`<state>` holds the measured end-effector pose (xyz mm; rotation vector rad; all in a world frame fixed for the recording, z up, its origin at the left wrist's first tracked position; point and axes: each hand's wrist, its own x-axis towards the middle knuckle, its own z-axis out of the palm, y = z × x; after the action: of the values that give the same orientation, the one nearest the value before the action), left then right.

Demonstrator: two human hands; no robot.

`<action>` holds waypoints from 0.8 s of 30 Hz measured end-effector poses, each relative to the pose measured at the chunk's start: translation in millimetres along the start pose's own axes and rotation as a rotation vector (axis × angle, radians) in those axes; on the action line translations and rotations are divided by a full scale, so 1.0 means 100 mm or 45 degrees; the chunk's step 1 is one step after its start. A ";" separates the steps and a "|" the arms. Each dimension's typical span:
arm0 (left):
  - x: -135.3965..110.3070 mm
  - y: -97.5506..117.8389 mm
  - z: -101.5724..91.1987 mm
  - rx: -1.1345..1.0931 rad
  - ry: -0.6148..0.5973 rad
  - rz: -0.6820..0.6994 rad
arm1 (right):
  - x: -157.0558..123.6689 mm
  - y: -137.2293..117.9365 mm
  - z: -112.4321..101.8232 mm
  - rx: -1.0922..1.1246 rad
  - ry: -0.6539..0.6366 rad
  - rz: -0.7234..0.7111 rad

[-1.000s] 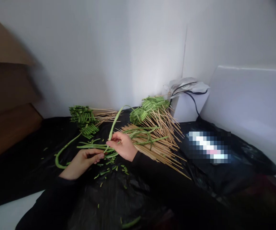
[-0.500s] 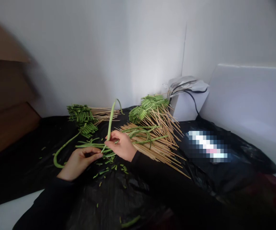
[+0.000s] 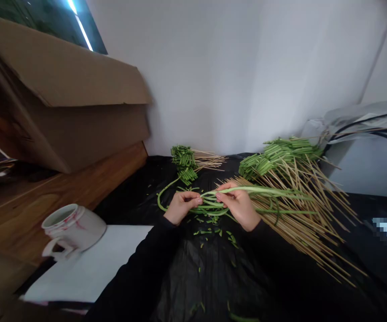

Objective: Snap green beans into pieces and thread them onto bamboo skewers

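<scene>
My left hand [image 3: 184, 205] pinches the end of a long green bean [image 3: 257, 189] between thumb and fingertips. My right hand [image 3: 239, 206] grips the same bean a short way along, and its rest stretches off to the right. More long beans [image 3: 289, 212] lie under and beside my hands, partly hidden by them. One loose bean [image 3: 159, 199] curves out behind my left hand. Small cut green bits [image 3: 213, 220] are scattered below the hands on a black plastic sheet [image 3: 200, 277].
Skewers with green pieces [image 3: 184, 162] lie beyond my left hand, and another pile [image 3: 285, 154] lies at the back right. Bare wooden skewers [image 3: 300, 237] fan out on the right. At left are a cardboard box [image 3: 89, 125] and a mug [image 3: 82, 228] on a white sheet [image 3: 112, 259].
The view has swung left, bringing the mug and more of the box into sight. The held bean stood upright before and now lies roughly level, pointing right.
</scene>
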<state>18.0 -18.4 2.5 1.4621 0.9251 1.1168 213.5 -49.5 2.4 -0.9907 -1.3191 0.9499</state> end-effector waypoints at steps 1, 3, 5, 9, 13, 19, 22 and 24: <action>0.00 0.00 0.01 -0.103 0.016 -0.019 | 0.00 0.00 0.00 0.017 0.008 0.013; 0.01 -0.01 0.02 -0.332 0.039 -0.061 | -0.01 0.00 0.02 0.041 0.006 0.035; 0.01 -0.01 0.03 -0.508 0.040 -0.093 | -0.02 -0.01 0.03 0.056 -0.014 0.058; -0.01 0.01 0.06 -0.647 -0.013 -0.102 | -0.05 -0.05 0.06 0.114 -0.033 0.076; -0.06 0.02 0.09 -0.794 -0.157 -0.114 | -0.07 -0.07 0.09 0.290 -0.079 0.101; -0.07 0.00 0.07 -0.406 -0.405 -0.119 | -0.08 -0.11 0.09 0.501 -0.224 0.201; -0.07 0.00 0.05 -0.021 -0.545 -0.134 | -0.07 -0.19 0.04 0.523 -0.189 0.184; -0.07 0.00 0.04 0.172 -0.712 -0.184 | -0.05 -0.25 0.00 0.500 -0.177 0.171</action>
<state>19.6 -26.2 1.5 1.6683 0.6993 0.4993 212.9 -62.0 24.3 -0.7246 -1.1291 1.3409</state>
